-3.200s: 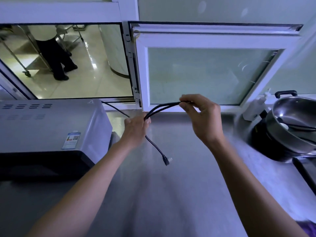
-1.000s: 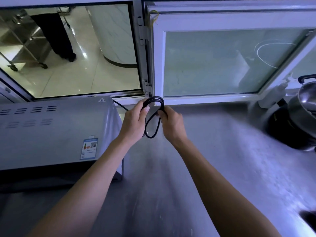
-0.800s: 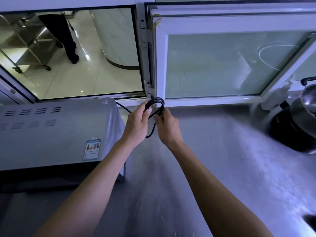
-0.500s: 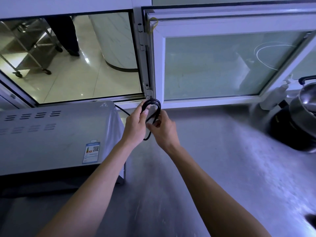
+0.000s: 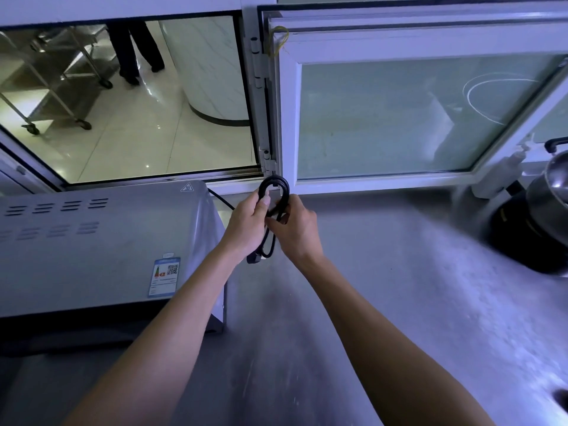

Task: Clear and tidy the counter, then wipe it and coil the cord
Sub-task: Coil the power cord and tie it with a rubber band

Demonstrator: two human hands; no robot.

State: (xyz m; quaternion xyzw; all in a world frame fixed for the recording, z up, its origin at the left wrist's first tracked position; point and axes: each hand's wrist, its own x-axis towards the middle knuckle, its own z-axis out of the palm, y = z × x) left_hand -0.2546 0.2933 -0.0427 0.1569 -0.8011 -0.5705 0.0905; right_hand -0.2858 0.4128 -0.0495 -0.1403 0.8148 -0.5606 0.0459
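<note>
A black power cord (image 5: 274,183) is gathered into a small upright coil above the steel counter (image 5: 368,287), near the window sill. My left hand (image 5: 247,224) grips the coil's left side with thumb and fingers. My right hand (image 5: 296,230) pinches the strands at the coil's middle. The plug end (image 5: 254,258) hangs just below my left hand. One strand of the cord runs left behind the oven (image 5: 92,241).
A grey countertop oven fills the left of the counter. An open white window sash (image 5: 399,118) stands behind my hands. At the right are a white squeeze bottle (image 5: 499,176) and a steel pot on a black cooker (image 5: 534,229). Beyond the window a person stands by a trolley.
The long loose cord has been folded into a tight coil. Over the last second my hands closed together on it and the plug end now hangs below my left hand.
</note>
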